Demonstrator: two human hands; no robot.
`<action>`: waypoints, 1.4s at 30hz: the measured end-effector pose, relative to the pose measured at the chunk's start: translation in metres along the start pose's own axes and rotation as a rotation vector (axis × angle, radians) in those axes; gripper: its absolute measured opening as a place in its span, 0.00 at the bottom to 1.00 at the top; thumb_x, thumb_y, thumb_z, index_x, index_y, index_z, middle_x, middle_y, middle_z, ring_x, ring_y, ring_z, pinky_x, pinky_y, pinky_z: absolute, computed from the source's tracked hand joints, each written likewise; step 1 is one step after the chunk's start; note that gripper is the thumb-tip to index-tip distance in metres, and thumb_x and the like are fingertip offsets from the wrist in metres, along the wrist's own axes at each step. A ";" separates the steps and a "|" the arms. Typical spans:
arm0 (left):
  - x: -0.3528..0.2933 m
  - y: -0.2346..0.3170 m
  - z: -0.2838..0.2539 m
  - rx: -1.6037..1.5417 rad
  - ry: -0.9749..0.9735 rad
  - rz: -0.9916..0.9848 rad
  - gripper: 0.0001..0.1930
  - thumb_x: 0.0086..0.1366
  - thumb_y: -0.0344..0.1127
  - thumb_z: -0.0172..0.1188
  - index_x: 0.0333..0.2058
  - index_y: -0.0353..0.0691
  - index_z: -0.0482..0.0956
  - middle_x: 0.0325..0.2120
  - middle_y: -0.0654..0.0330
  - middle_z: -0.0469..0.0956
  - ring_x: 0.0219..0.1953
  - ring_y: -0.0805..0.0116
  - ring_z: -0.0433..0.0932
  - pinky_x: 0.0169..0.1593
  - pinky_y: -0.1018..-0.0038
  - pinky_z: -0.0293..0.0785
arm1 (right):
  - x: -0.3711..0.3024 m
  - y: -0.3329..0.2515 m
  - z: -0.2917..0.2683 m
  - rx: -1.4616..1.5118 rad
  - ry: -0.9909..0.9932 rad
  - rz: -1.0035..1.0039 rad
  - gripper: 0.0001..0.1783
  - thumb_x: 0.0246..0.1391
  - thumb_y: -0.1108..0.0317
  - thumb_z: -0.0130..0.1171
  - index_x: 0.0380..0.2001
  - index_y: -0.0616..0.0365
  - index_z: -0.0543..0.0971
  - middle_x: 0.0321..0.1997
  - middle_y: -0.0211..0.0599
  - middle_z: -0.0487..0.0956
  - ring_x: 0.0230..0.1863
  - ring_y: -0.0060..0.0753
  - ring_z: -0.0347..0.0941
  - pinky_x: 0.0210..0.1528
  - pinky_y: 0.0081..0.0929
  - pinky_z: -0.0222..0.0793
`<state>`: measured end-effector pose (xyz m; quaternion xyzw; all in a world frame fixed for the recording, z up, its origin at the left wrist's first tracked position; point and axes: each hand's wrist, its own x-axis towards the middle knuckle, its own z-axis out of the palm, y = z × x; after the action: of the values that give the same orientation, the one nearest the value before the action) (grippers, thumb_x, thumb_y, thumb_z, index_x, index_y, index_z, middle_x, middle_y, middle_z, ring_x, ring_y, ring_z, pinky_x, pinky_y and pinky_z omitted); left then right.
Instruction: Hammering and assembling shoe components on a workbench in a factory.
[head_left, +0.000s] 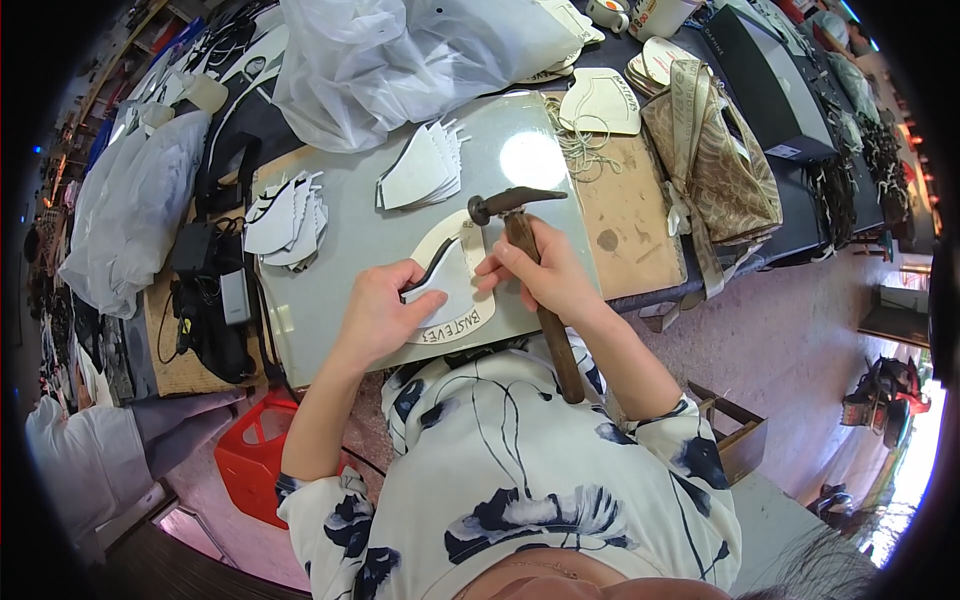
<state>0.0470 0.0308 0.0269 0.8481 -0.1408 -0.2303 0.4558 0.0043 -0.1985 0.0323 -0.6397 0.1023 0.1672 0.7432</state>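
White piece pinned on a lettered template, hammer in the right hand

Nearest, the hammer's wooden handle slants below the right hand, whose fingers curl loosely round it, fingertips beside the piece's edge. The left hand has its fingers nearly closed, gripping the black-edged white piece where it lies on the template, on the grey tabletop. The step in hand looks like working that edge into line; the next move seems to call for steady pressure and a flat hammer face. Dark hand lettering follows the template's rim. Beyond sit two fanned stacks of white pieces. Farther off, another template bears dark lettering, a patterned bag has a lettered strap, and a black box shows small pale print.
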 end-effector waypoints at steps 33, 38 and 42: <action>0.006 0.021 -0.008 0.194 -0.111 0.061 0.13 0.53 0.36 0.65 0.26 0.30 0.74 0.18 0.47 0.73 0.21 0.51 0.72 0.29 0.63 0.68 | 0.020 -0.002 -0.001 -0.004 0.105 -0.119 0.10 0.68 0.64 0.47 0.40 0.60 0.66 0.50 0.47 0.80 0.50 0.27 0.80 0.16 0.13 0.63; 0.010 0.019 -0.009 0.209 -0.128 0.066 0.13 0.53 0.35 0.65 0.26 0.30 0.74 0.18 0.47 0.73 0.21 0.51 0.72 0.29 0.63 0.68 | 0.020 -0.002 0.000 0.009 0.101 -0.119 0.10 0.68 0.64 0.48 0.41 0.60 0.65 0.50 0.47 0.80 0.51 0.27 0.79 0.16 0.13 0.63; 0.014 0.021 -0.010 0.263 -0.144 0.077 0.13 0.53 0.36 0.66 0.26 0.30 0.74 0.18 0.46 0.73 0.21 0.51 0.72 0.29 0.63 0.68 | 0.020 0.000 -0.001 -0.017 0.096 -0.130 0.10 0.68 0.64 0.47 0.41 0.60 0.65 0.50 0.47 0.80 0.51 0.27 0.79 0.16 0.13 0.63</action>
<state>0.0631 0.0203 0.0454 0.8758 -0.2344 -0.2523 0.3382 0.0229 -0.1974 0.0243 -0.6585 0.0947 0.0887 0.7413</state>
